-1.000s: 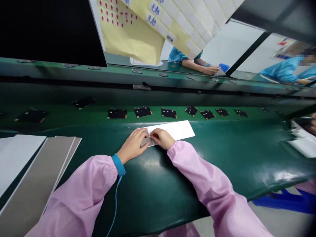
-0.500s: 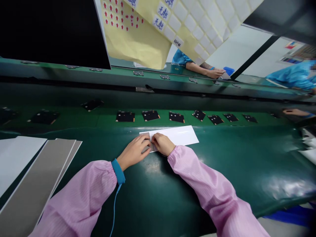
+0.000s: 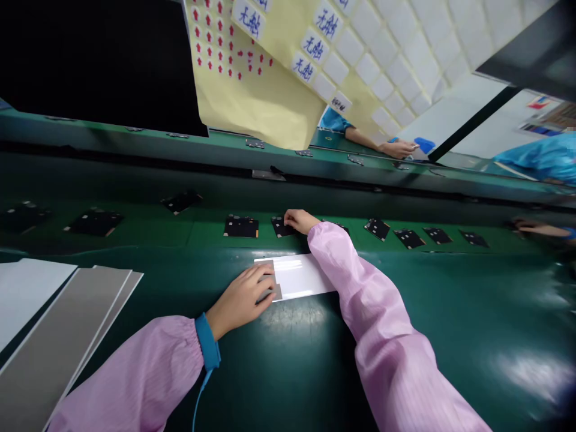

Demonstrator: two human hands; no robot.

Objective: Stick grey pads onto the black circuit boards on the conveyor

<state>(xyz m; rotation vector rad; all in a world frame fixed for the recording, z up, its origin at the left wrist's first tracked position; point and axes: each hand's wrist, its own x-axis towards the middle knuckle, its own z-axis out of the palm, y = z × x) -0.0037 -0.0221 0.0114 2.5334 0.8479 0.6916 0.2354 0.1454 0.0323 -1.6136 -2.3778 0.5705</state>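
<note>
Fingers spread, my left hand (image 3: 242,300) lies on the left end of a white backing sheet (image 3: 302,276) with grey pieces (image 3: 278,292) at that end. It wears a blue wrist strap (image 3: 207,343) with a cord. My right hand (image 3: 302,221) reaches past the sheet with its fingertips pinched over a black circuit board (image 3: 279,228) on the green belt. Whatever the pinch holds is too small to make out. Behind my right wrist, another black board (image 3: 342,229) is partly covered by the sleeve. One more black board (image 3: 241,226) rests just left of the reached one.
Several further boards (image 3: 408,238) lie along the belt (image 3: 204,231). Grey and white sheets (image 3: 67,324) stand stacked at left. Yellow label sheets (image 3: 256,102) hang above, beside a dark panel (image 3: 99,66). Across the line, a co-worker's hand (image 3: 398,149) holds something; another hand (image 3: 533,227) is at far right.
My right hand has left the grey pieces on the sheet and moved forward to a board on the belt. The left hand stays on the sheet. The view has shifted slightly.
</note>
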